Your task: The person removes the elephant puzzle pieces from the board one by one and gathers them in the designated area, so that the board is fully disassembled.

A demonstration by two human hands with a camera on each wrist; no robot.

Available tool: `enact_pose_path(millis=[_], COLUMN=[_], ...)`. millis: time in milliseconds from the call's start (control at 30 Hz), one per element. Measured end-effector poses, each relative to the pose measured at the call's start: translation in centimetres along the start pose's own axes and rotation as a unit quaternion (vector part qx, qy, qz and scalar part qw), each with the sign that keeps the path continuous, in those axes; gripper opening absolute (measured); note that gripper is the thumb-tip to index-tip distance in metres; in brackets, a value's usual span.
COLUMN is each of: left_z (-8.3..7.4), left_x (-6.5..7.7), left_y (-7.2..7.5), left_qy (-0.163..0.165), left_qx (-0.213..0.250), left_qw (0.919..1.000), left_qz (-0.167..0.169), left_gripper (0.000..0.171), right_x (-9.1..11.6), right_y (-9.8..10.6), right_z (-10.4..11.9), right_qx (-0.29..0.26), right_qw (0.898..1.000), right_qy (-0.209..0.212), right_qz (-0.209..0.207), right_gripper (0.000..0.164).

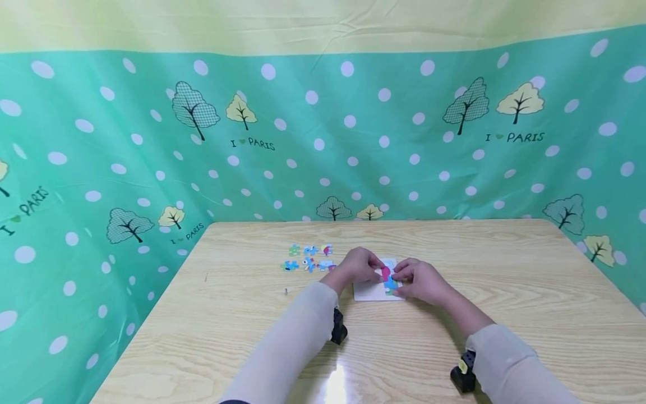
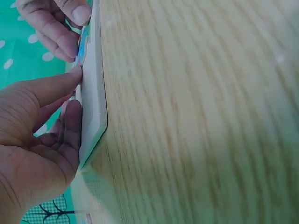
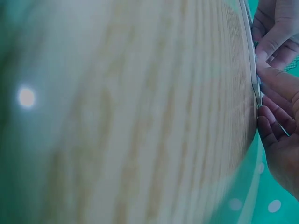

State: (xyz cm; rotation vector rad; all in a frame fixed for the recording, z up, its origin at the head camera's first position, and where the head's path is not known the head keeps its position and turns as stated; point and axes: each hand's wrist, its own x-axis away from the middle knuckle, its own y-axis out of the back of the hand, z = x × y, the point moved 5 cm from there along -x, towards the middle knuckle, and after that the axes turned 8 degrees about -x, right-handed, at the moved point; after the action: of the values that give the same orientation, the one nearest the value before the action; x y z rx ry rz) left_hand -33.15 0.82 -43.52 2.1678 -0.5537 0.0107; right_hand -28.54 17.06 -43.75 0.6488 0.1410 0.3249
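A white puzzle board (image 1: 364, 292) lies on the table in front of the person. Its right part carries a pink puzzle piece (image 1: 386, 273) above a blue puzzle piece (image 1: 390, 283) with some green. From the left, my left hand (image 1: 357, 265) reaches over the board, thumb and index fingertips touching the pink piece's edge. My right hand (image 1: 423, 281) comes in from the right and pinches at the blue piece, its thumb and index finger on either side. Seen from the left wrist, the left hand's other fingers (image 2: 72, 114) are bent and rest at the board.
Several loose puzzle pieces (image 1: 310, 265) lie in two rows left of the board. A tiny object (image 1: 286, 291) sits below them. Behind the wooden table (image 1: 242, 314) hangs a green dotted curtain (image 1: 303, 140). Each wrist carries a black camera (image 1: 339, 327).
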Motion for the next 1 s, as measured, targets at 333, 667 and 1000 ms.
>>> enact_pose_path(millis=[333, 667, 1000], left_z=[0.08, 0.12, -0.15], left_x=[-0.47, -0.64, -0.62], left_y=[-0.34, -0.65, -0.53], left_qy=[0.000, 0.007, -0.013], left_qx=[-0.002, 0.010, -0.004], left_qw=[0.9999, 0.9991, 0.9977], left_qz=[-0.016, -0.039, -0.067], left_gripper=[0.013, 0.009, 0.005], right_x=[0.17, 0.11, 0.04], right_y=[-0.02, -0.08, -0.12], right_z=[0.09, -0.12, -0.25], right_qx=[-0.003, 0.010, 0.003], right_qw=[1.000, 1.000, 1.000], right_qy=[0.006, 0.011, 0.013], right_qz=[-0.003, 0.000, 0.002], right_gripper=[0.030, 0.029, 0.030])
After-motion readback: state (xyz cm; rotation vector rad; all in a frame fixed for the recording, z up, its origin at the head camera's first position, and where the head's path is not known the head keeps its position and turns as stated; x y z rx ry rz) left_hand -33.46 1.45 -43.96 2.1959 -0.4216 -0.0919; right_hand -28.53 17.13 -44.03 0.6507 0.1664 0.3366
